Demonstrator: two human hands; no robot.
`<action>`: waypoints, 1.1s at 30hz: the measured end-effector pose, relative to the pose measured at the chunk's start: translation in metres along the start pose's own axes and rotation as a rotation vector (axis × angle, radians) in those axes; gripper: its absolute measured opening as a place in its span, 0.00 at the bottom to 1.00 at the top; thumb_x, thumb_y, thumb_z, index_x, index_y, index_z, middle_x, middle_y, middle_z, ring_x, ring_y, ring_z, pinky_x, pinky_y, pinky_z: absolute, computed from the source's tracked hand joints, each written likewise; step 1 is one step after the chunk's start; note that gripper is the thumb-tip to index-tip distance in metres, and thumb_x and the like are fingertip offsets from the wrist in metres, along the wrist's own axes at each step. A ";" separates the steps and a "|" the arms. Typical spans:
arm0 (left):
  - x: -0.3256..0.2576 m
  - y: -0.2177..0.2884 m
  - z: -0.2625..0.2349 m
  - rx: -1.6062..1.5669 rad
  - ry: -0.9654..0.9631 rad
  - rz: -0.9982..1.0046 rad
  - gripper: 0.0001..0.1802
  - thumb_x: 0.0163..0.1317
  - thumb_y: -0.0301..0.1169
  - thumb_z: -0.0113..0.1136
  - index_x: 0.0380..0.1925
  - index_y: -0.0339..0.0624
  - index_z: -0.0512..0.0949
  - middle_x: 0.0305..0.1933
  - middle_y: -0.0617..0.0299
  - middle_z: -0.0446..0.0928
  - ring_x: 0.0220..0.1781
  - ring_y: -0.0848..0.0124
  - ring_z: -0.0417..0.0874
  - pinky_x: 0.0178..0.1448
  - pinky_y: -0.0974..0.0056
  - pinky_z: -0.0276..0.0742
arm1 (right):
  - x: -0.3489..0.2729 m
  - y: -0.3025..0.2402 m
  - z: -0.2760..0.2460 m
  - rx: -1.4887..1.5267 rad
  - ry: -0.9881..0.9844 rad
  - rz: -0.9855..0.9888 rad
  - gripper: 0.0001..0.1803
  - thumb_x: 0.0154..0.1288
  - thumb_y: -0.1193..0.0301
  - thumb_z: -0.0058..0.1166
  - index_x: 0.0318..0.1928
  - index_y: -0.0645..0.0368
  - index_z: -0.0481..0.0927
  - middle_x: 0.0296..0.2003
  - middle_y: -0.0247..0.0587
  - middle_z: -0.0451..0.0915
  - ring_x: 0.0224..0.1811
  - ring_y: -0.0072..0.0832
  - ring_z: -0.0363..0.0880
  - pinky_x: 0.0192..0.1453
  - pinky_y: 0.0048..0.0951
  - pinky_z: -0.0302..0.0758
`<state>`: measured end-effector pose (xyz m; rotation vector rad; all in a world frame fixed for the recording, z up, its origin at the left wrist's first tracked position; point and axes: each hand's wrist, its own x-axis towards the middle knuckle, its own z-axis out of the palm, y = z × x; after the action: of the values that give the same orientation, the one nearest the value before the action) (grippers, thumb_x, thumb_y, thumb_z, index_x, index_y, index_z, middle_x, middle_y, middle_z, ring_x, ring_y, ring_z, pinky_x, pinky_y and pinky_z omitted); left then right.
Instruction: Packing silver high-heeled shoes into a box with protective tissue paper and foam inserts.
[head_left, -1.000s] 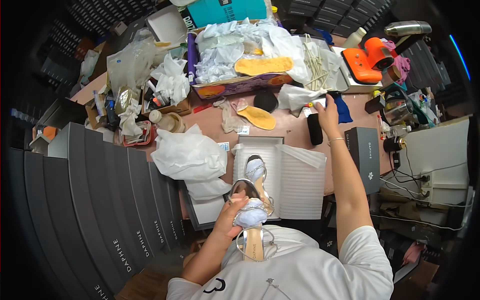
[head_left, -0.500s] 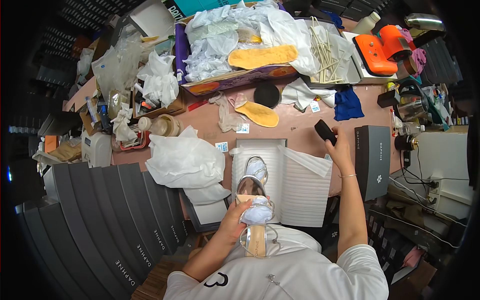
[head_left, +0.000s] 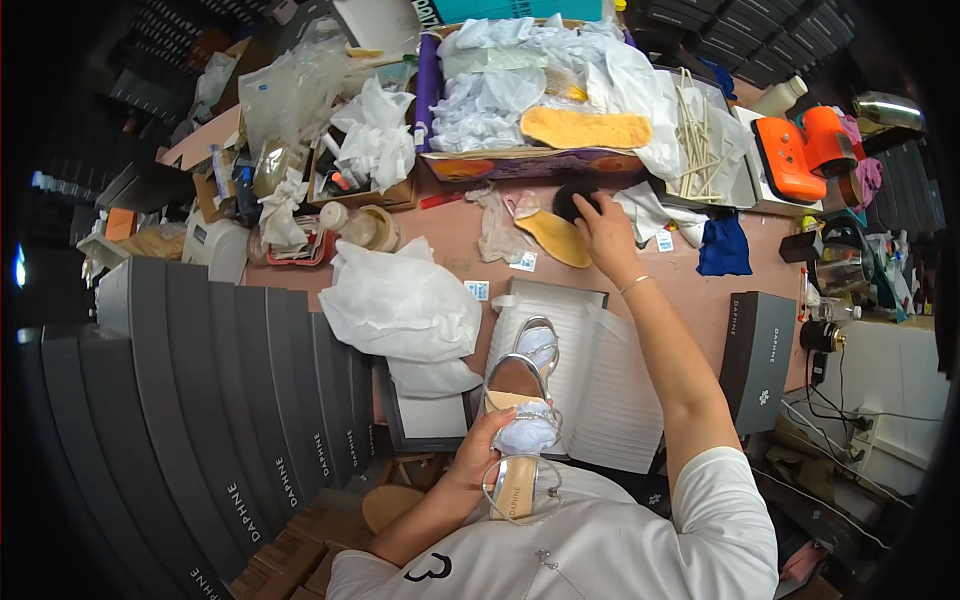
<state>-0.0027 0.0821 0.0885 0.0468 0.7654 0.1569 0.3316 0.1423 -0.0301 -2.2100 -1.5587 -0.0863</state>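
Observation:
My left hand (head_left: 480,448) is wrapped round a strappy silver sandal (head_left: 516,485) with pale paper stuffing in its straps, held close to my body. Beyond it, a second silver sandal (head_left: 541,328) lies in an open shoebox (head_left: 515,305) lined with white foam sheet. My right hand (head_left: 606,232) reaches across the table with its fingers closed on a small black pad (head_left: 590,204). The pad is against a round black disc (head_left: 568,200), and the two blend together, so their border is hard to tell. Beside that hand lies a yellow insole (head_left: 556,240).
Crumpled white paper (head_left: 405,300) lies left of the shoebox. Stacked dark shoeboxes (head_left: 180,390) line the left side. A closed shoebox (head_left: 757,365) stands at right. Behind are a purple carton (head_left: 480,168) of tissue, a blue cloth (head_left: 724,246) and an orange device (head_left: 790,160).
My right hand has carried the black pad leftward and away from me to the round black disc. The left hand still grips the sandal. The whole view has shifted slightly.

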 end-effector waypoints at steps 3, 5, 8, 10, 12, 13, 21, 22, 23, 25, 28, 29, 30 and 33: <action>-0.006 -0.006 -0.017 -0.090 -0.009 0.033 0.25 0.65 0.37 0.50 0.58 0.34 0.68 0.50 0.54 0.78 0.46 0.66 0.83 0.48 0.64 0.81 | -0.027 -0.069 -0.076 0.490 -0.086 0.030 0.20 0.62 0.71 0.55 0.55 0.54 0.78 0.44 0.48 0.75 0.44 0.42 0.76 0.47 0.37 0.74; -0.009 -0.007 -0.023 -0.111 -0.046 0.022 0.24 0.64 0.36 0.50 0.57 0.36 0.68 0.49 0.54 0.78 0.44 0.67 0.83 0.46 0.65 0.81 | -0.070 -0.111 -0.136 0.689 -0.314 -0.147 0.19 0.61 0.73 0.57 0.54 0.54 0.79 0.42 0.45 0.75 0.43 0.39 0.76 0.47 0.34 0.74; -0.024 -0.007 -0.005 0.046 -0.068 0.069 0.21 0.63 0.34 0.51 0.55 0.37 0.69 0.46 0.55 0.78 0.41 0.69 0.84 0.42 0.66 0.82 | -0.125 -0.148 -0.160 0.490 -0.337 -0.501 0.23 0.45 0.75 0.62 0.48 0.52 0.83 0.34 0.36 0.74 0.36 0.34 0.73 0.37 0.34 0.71; -0.026 -0.011 0.001 0.105 -0.076 0.041 0.20 0.62 0.33 0.52 0.54 0.37 0.69 0.44 0.56 0.78 0.39 0.70 0.84 0.41 0.67 0.82 | -0.123 -0.160 -0.156 0.457 -0.225 -0.408 0.22 0.46 0.75 0.62 0.46 0.54 0.82 0.34 0.36 0.74 0.35 0.34 0.73 0.38 0.34 0.71; -0.025 -0.015 0.008 0.168 -0.087 0.024 0.20 0.62 0.32 0.53 0.53 0.38 0.70 0.41 0.57 0.79 0.36 0.71 0.84 0.39 0.67 0.82 | -0.116 -0.172 -0.153 0.422 -0.064 -0.319 0.19 0.47 0.77 0.61 0.44 0.56 0.82 0.34 0.37 0.74 0.35 0.35 0.72 0.38 0.34 0.71; -0.027 -0.015 0.008 0.197 -0.079 0.017 0.19 0.61 0.32 0.53 0.52 0.38 0.70 0.40 0.57 0.79 0.35 0.71 0.83 0.38 0.67 0.82 | -0.114 -0.179 -0.154 0.410 -0.025 -0.259 0.18 0.48 0.78 0.61 0.44 0.57 0.82 0.33 0.38 0.75 0.35 0.35 0.73 0.37 0.34 0.72; -0.036 -0.021 0.010 0.290 -0.095 0.023 0.18 0.60 0.31 0.54 0.50 0.39 0.71 0.38 0.59 0.78 0.33 0.73 0.83 0.37 0.67 0.83 | -0.168 -0.175 -0.181 0.417 -0.082 -0.143 0.16 0.50 0.74 0.62 0.42 0.55 0.82 0.34 0.37 0.75 0.36 0.36 0.74 0.38 0.35 0.73; -0.038 -0.021 0.015 0.311 -0.092 0.010 0.19 0.60 0.31 0.55 0.51 0.39 0.70 0.39 0.58 0.78 0.35 0.72 0.83 0.39 0.67 0.83 | -0.154 -0.176 -0.178 0.430 -0.013 -0.113 0.15 0.50 0.74 0.62 0.41 0.56 0.82 0.34 0.37 0.75 0.36 0.37 0.74 0.40 0.34 0.73; -0.038 -0.022 0.013 0.313 -0.117 -0.006 0.19 0.60 0.32 0.55 0.51 0.39 0.70 0.40 0.58 0.78 0.36 0.72 0.83 0.39 0.67 0.83 | -0.143 -0.180 -0.173 0.447 0.058 -0.060 0.14 0.51 0.74 0.62 0.42 0.56 0.82 0.34 0.37 0.75 0.36 0.37 0.74 0.39 0.34 0.73; -0.039 -0.021 0.002 0.320 -0.155 -0.023 0.20 0.61 0.32 0.55 0.52 0.38 0.69 0.42 0.57 0.78 0.38 0.71 0.83 0.40 0.67 0.83 | -0.142 -0.181 -0.163 0.514 0.115 0.041 0.16 0.53 0.78 0.61 0.44 0.55 0.82 0.33 0.40 0.75 0.36 0.38 0.74 0.38 0.35 0.73; -0.042 -0.024 0.015 0.290 -0.099 0.084 0.20 0.61 0.33 0.55 0.51 0.36 0.70 0.40 0.55 0.79 0.37 0.70 0.84 0.39 0.67 0.83 | -0.166 -0.182 -0.183 0.541 -0.003 -0.113 0.15 0.54 0.77 0.61 0.44 0.57 0.82 0.34 0.42 0.76 0.36 0.39 0.75 0.40 0.35 0.74; -0.042 -0.022 0.018 0.273 -0.076 0.115 0.19 0.60 0.33 0.55 0.50 0.36 0.71 0.39 0.55 0.79 0.37 0.70 0.84 0.39 0.67 0.83 | -0.163 -0.178 -0.177 0.493 -0.005 -0.118 0.14 0.54 0.76 0.61 0.44 0.57 0.82 0.33 0.42 0.76 0.36 0.40 0.75 0.40 0.36 0.74; -0.030 -0.021 0.000 0.302 -0.097 0.043 0.20 0.61 0.35 0.54 0.50 0.35 0.72 0.40 0.53 0.80 0.38 0.68 0.84 0.41 0.66 0.83 | -0.156 -0.167 -0.172 0.440 -0.004 -0.118 0.14 0.54 0.75 0.61 0.43 0.57 0.82 0.33 0.42 0.76 0.37 0.40 0.76 0.40 0.37 0.74; -0.027 -0.019 0.012 0.221 -0.201 -0.113 0.23 0.62 0.38 0.54 0.52 0.33 0.73 0.43 0.50 0.80 0.41 0.66 0.84 0.44 0.65 0.83 | -0.118 -0.096 -0.144 0.277 0.130 0.061 0.20 0.56 0.72 0.60 0.51 0.55 0.79 0.41 0.46 0.78 0.44 0.42 0.77 0.46 0.37 0.75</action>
<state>-0.0110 0.0592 0.1140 0.2249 0.5798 -0.0406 0.2288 0.0100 0.0957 -1.9915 -1.3440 0.0044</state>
